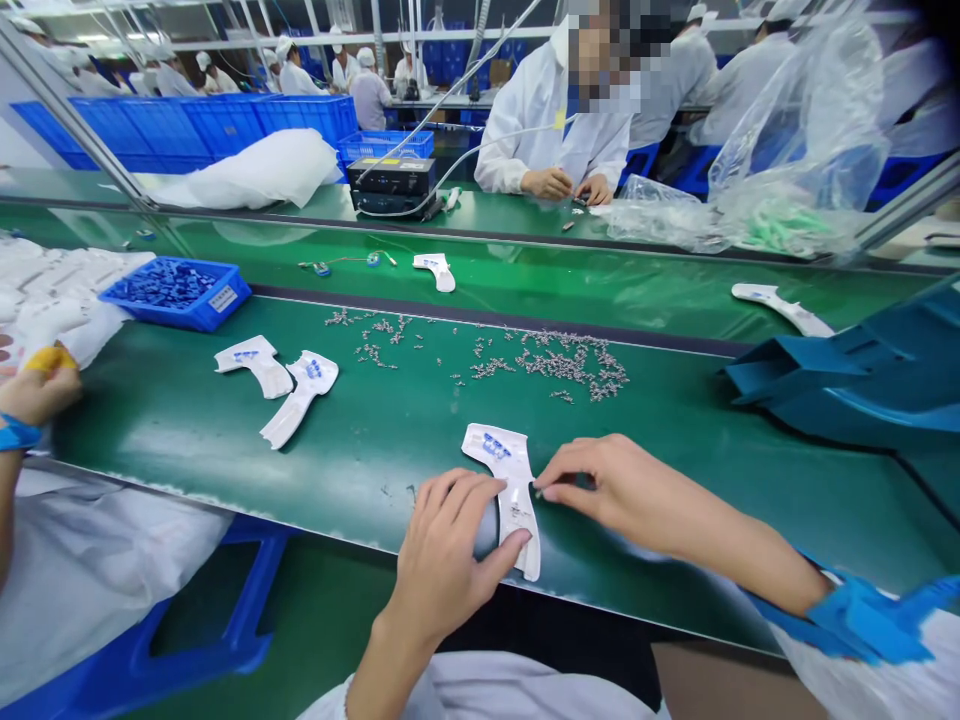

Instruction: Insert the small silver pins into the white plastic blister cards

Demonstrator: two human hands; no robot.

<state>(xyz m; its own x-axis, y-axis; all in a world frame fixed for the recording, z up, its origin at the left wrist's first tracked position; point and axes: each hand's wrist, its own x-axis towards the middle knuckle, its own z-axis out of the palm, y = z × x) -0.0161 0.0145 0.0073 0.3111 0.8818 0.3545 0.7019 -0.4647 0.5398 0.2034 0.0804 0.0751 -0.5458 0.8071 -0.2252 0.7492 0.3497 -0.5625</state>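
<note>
A white plastic gun-shaped shell [504, 472] with blue markings lies on the green belt [390, 440] near its front edge. My left hand [447, 560] steadies its handle, thumb and fingers curled against its lower part. My right hand [600, 488] pinches something small at the shell's middle, probably a screw; it is too small to be sure. A scatter of several small metal screws [555, 364] lies on the belt beyond the shell.
Two more white shells [279, 382] lie to the left. A blue tray of small parts [174, 290] stands far left beside a co-worker's hand [37, 390]. A teal bin [862, 372] sits right. Across the belt a person in white works beside a black box [390, 184] and plastic bags [780, 170].
</note>
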